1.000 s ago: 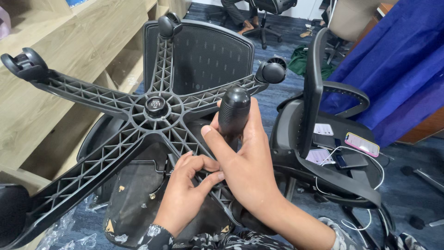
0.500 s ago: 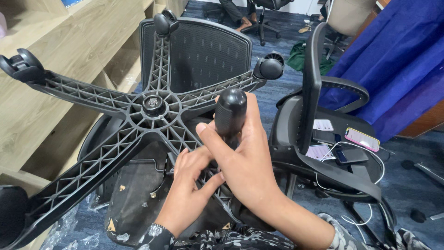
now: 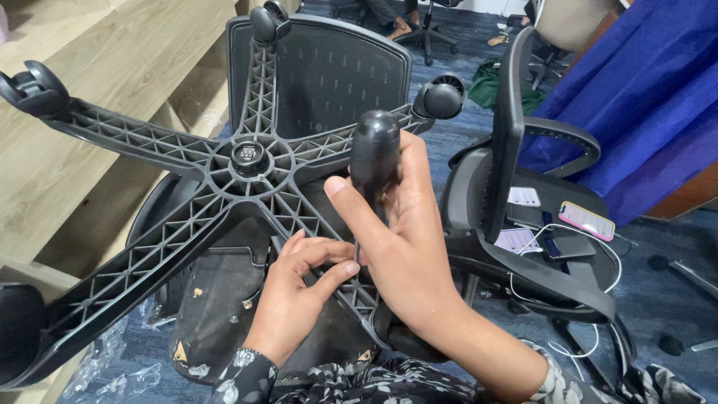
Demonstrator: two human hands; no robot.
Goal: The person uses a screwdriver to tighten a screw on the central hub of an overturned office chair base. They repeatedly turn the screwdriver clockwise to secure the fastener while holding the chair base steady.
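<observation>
An upturned black office chair shows its five-armed ribbed base [image 3: 247, 161] with casters at the arm ends. My right hand [image 3: 400, 239] is wrapped around a black caster wheel [image 3: 374, 153], held just over the end of the base arm that points toward me. My left hand [image 3: 299, 288] pinches at the tip of that same arm, fingers touching right below the caster and against my right hand. The caster's stem and the arm's socket are hidden by my fingers.
The chair's mesh back [image 3: 329, 75] lies behind the base. A second black chair [image 3: 523, 194] stands at right, with phones [image 3: 587, 221] and cables on its seat. Blue cloth [image 3: 651, 97] hangs at far right, wooden shelving [image 3: 90, 97] at left.
Both hands stay on the caster and the arm tip. My left fingers have shifted slightly, curling in closer under the caster. The view has drifted a little.
</observation>
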